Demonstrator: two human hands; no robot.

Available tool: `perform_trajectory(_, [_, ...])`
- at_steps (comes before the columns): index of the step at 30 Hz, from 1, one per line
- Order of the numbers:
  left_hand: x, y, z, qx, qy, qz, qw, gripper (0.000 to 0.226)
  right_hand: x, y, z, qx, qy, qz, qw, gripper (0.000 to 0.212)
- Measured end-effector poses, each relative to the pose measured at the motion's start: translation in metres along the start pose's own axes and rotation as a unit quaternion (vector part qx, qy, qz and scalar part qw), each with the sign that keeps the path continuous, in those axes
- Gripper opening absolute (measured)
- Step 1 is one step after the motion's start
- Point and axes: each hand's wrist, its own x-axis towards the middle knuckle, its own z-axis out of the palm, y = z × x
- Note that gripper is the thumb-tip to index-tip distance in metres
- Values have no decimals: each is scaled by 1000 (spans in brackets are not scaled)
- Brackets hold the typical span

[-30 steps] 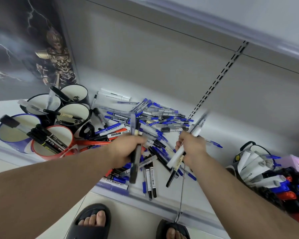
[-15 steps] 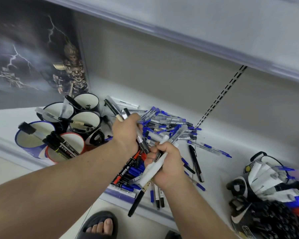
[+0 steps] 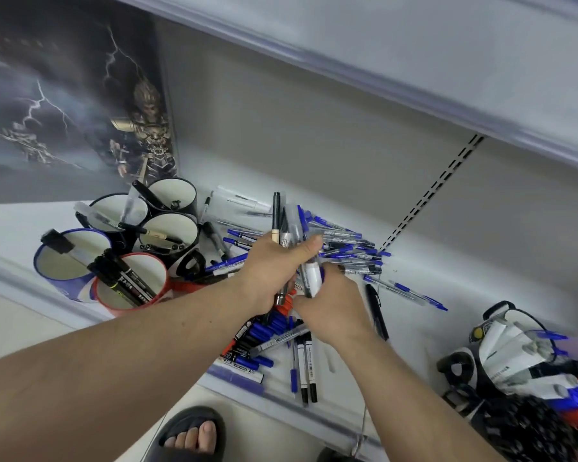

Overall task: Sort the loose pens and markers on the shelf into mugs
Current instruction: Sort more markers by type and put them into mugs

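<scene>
Two hands now meet over the middle of the pile, where half a second ago they were only closing in on each other and a second ago they were apart, each with its own catch. I see the left hand point(image 3: 274, 271) gripping an upright bundle of pens point(image 3: 282, 225), a black one with a tan band standing tallest, while the right hand point(image 3: 331, 305) curls round a white marker point(image 3: 312, 278) and pushes it up against that bundle. I judge this to be a hand-over: the right hand's pick is being gathered into the left so the lot can go to the mugs in one trip. Most loose pens point(image 3: 341, 248) lie scattered on the shelf point(image 3: 414, 328) behind and under the hands, with more markers point(image 3: 306, 365) near the front edge. Five mugs stand to the left, well apart from the hands: the red mug point(image 3: 102, 295) and the blue mug point(image 3: 44, 261) each hold a few, and the three black mugs point(image 3: 167, 230) behind hold little. Sorting looks barely begun.
</scene>
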Motion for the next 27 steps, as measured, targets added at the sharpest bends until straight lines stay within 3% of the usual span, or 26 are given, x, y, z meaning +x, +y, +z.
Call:
perform_trajectory(7, [2, -2, -8, -25, 9, -95, 995, 19, -4, -4, -2, -127, -21, -52, 990, 42])
perform_trajectory(12, [7, -2, -7, -17, 27, -79, 996, 13, -6, 3, -5, -87, -24, -49, 995, 40])
perform_trajectory(15, [8, -2, -4, -21, 35, -67, 997, 20, -4, 7, -8, -79, -17, -48, 996, 36])
perform_trajectory(18, [15, 8, -12, -68, 67, -54, 994, 8, -3, 17, -18, -94, -13, -41, 995, 30])
perform_trajectory(20, [22, 18, -25, -123, 99, -52, 986, 11, -3, 31, -24, -57, -17, -4, 998, 22])
perform_trajectory(22, [27, 21, -35, -128, 119, -56, 983, 14, -4, 42, -29, 89, -12, 71, 993, 15])
perform_trajectory(23, [26, 20, -37, -116, 113, -71, 984, 15, -2, 44, -32, 207, -8, 118, 971, 11])
perform_trajectory(25, [21, 9, -34, -84, 70, -121, 987, 17, 1, 39, -36, 430, -16, 201, 880, 5])
perform_trajectory(27, [13, -3, -25, -68, 15, -164, 984, 10, 6, 29, -35, 549, -25, 239, 800, 3])
